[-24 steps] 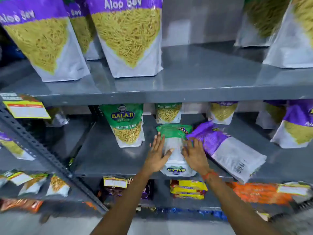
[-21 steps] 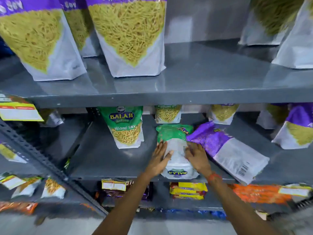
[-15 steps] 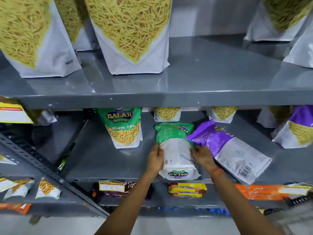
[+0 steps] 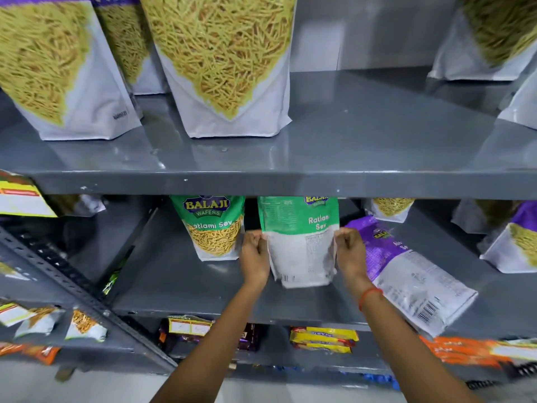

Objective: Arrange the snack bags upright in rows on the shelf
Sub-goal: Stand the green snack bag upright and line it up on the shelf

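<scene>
Hands first: your left hand (image 4: 255, 258) and right hand (image 4: 350, 253) pinch the side edges of the green Ratlami Sev bag (image 4: 300, 242), held upright between them on the middle shelf (image 4: 186, 286). Standing-up step; next, seat its base squarely beside the upright green bag (image 4: 213, 228) left of your left hand.

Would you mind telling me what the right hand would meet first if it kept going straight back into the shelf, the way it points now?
Probably the purple bag lying flat beside the right hand; its top edge sits just beyond the knuckles. Depth is unclear, so the hand might pass above it.
</scene>
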Tool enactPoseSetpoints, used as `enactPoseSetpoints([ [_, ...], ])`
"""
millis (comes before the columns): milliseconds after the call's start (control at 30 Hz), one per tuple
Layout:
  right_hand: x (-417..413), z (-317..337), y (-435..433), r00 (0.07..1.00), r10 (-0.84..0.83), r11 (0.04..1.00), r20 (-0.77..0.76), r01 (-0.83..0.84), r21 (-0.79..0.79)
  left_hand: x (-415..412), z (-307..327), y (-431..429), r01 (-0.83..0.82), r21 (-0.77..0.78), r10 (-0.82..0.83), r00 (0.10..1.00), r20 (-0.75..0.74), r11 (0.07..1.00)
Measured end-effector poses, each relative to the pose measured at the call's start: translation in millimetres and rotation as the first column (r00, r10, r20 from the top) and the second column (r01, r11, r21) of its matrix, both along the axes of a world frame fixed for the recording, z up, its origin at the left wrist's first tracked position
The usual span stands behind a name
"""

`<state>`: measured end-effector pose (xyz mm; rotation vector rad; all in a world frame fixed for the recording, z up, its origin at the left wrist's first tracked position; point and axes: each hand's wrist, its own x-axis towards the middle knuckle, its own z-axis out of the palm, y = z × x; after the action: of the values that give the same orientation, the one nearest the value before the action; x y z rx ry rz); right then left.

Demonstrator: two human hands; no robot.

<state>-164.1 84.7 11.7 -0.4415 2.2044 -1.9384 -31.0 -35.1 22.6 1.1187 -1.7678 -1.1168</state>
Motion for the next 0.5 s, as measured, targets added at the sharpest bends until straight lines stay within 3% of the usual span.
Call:
enactPoseSetpoints([
  [100,-7,6,-7,0.998,0.020,0.998,-0.054,-0.024,-0.064,-13,11,-10,0.020,-0.029,-0.020,1.000,0.000,0.999],
  [200,-9,-12,-4,0.995,0.063,0.997,-0.073,-0.066,-0.030,-20,12,-15,0.019,-0.002,-0.019,1.000,-0.004,1.000],
  [333,-8,-34,4,0.987,0.144,0.990,-0.075,-0.143,0.021,-18,-4,25,-0.043,0.038,0.048,0.989,-0.139,0.998],
  [500,-8,-37,9,0.973,0.227,0.973,-0.031,-0.225,0.046,-20,-26,66,0.226,0.128,-0.205,0.966,-0.156,0.966],
])
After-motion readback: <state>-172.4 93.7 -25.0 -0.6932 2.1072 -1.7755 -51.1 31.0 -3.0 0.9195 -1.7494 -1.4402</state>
